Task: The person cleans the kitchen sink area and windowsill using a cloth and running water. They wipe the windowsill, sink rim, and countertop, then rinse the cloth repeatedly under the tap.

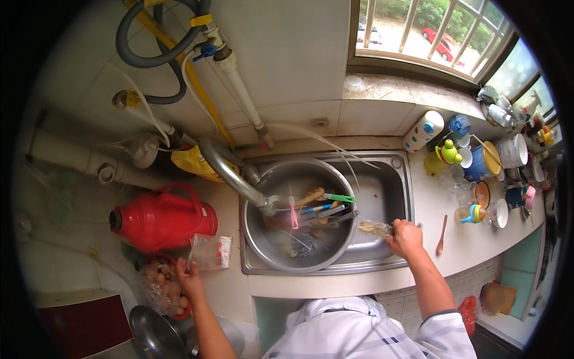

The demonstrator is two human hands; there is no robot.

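My right hand [406, 238] is closed around a tan bristly bundle, perhaps a scrubbing brush [376, 229], over the right part of the stainless steel sink [381, 190]. Beside it, a large metal basin [269, 247] rests in the sink's left part. In that basin lie a pink-handled utensil [293, 214], a green-handled one [341, 197] and several other utensils with water. My left hand [192, 279] is at the edge of a clear plastic packet [207, 253] with red print; whether the fingers grip it I cannot tell. Close by is a bag of eggs [161, 282] in a red basket.
A metal faucet pipe [233, 175] reaches over the basin. At left lies a red thermos jug [161, 217] by a yellow bottle [188, 162]. Cups, bottles and bowls crowd the right counter, with a wooden spoon [442, 235] nearer the sink. A dark pan [154, 330] sits lower left.
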